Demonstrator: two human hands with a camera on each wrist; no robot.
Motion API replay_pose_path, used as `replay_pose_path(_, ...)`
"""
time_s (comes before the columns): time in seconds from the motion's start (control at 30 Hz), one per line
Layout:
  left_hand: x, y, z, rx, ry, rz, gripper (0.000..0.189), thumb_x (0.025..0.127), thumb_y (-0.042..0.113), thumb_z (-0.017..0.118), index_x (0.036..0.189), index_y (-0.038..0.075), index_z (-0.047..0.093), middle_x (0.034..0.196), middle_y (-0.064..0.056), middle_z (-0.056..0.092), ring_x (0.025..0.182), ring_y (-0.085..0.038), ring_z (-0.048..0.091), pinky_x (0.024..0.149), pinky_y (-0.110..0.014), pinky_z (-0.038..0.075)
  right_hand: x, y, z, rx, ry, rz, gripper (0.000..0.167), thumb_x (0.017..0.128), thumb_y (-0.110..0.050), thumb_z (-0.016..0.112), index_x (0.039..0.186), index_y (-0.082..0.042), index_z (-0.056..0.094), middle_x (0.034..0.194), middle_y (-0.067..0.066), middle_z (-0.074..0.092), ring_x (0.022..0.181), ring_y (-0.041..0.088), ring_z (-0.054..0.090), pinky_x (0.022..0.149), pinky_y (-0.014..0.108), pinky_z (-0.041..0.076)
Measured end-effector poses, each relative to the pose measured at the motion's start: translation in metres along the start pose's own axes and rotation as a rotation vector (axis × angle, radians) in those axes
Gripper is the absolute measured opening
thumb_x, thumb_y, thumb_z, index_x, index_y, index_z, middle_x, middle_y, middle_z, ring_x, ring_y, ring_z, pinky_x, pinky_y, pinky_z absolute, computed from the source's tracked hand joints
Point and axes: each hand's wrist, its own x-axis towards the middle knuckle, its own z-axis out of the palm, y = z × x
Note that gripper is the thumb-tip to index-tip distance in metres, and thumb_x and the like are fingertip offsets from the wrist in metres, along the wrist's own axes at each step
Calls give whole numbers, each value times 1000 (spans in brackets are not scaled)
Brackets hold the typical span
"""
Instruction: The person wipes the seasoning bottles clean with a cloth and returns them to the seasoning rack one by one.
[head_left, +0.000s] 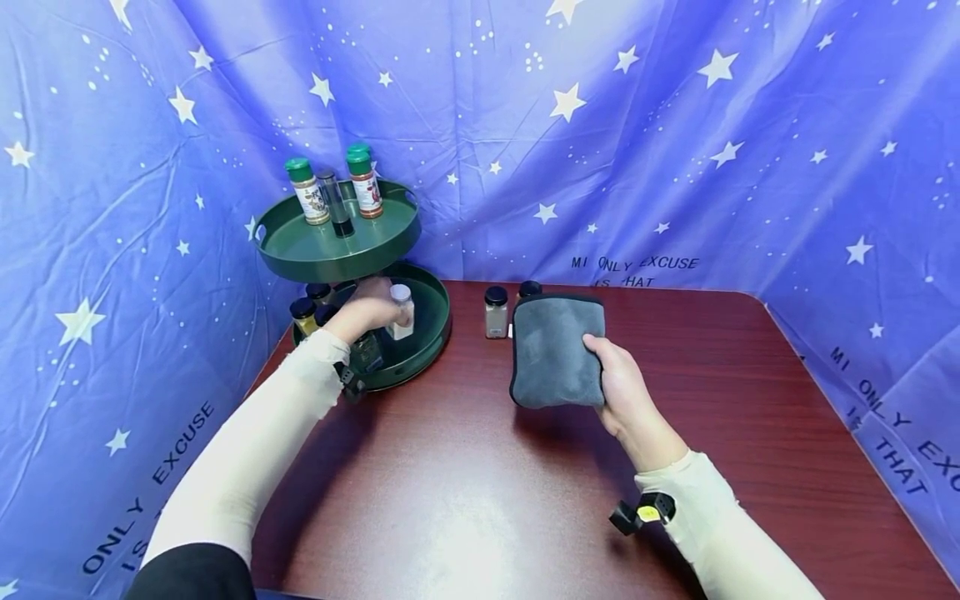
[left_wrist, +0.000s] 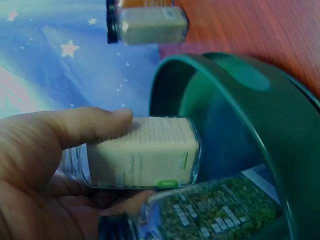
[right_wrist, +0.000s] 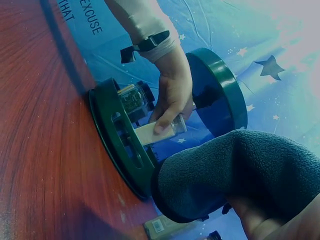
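Observation:
My left hand (head_left: 366, 308) reaches between the two tiers of a green tray stand and grips a clear spice jar (left_wrist: 145, 152) with pale contents and a printed label. The jar stands within the rim of the lower tray (head_left: 433, 329); whether its base touches the tray I cannot tell. Beside it in the left wrist view leans a jar of green herbs (left_wrist: 215, 212) with a black cap. My right hand (head_left: 628, 387) holds a folded grey cloth (head_left: 558, 354) above the table, thumb on its near face, other fingers hidden behind.
On the upper tray (head_left: 337, 260) stand green-capped shakers (head_left: 367, 192) and a dark clear tube (head_left: 337, 204). More black-capped jars (head_left: 303, 315) sit on the lower tray's left. A pale jar (head_left: 496, 313) and another, partly behind the cloth, stand on the red-brown table (head_left: 450, 467). Star-patterned curtains (head_left: 465, 108) surround it.

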Motion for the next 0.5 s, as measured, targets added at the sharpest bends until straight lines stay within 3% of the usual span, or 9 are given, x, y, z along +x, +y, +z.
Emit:
replay_pose_path(0.27, 3, -9, 2, -7, -21, -18, 47, 73, 16, 79, 108, -8, 60, 109, -22, 62, 96, -33, 55, 88, -44, 51, -1, 0, -1, 5, 0, 13, 22, 109, -24, 43, 102, -15, 62, 81, -5, 70, 69, 8, 69, 66, 25, 57)
replay_pose_path(0.5, 8, -9, 4, 19, -48, -34, 50, 73, 19, 84, 109, -7, 60, 112, -22, 62, 99, -33, 56, 94, -45, 51, 0, -2, -1, -4, 11, 22, 21, 109, -25, 44, 104, -14, 61, 81, -5, 70, 69, 8, 69, 66, 25, 57)
